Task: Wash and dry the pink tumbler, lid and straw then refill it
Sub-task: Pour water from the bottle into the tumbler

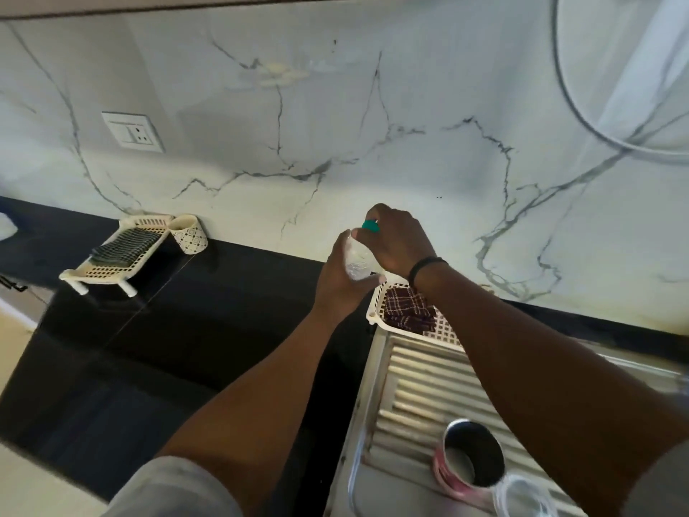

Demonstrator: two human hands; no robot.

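Gripping, left hand (345, 272): fingers and thumb curled round the body of a clear plastic bottle (357, 262), held above the back edge of the black counter (186, 330), in front of the marble wall (335, 125).
Right hand (397, 242): over the bottle's top, fingertips pinched on its green cap (371, 226); a dark band (425, 266) sits on the wrist.
Pink tumbler (471, 468): standing open-mouthed on the ribbed steel drainboard (417, 386) at lower right, well apart from both hands; dark steel inside, pink outside wall showing at its lower left.
Lid (524, 496): a clear, roundish piece just beside the tumbler's lower right, blurred; whether it touches the tumbler cannot be told.
Straw: cannot be made out.
Right basket (376, 311): white lattice tray at the head of the drainboard, under the right wrist, holding a maroon checked cloth (408, 311).
Left basket (112, 264): white footed tray on the counter near the wall, with a dark striped cloth (126, 248) in it.
Patterned cup (188, 233): tilted, touching the left basket's far right corner.
Wall socket (132, 131): white, on the marble above the left basket.
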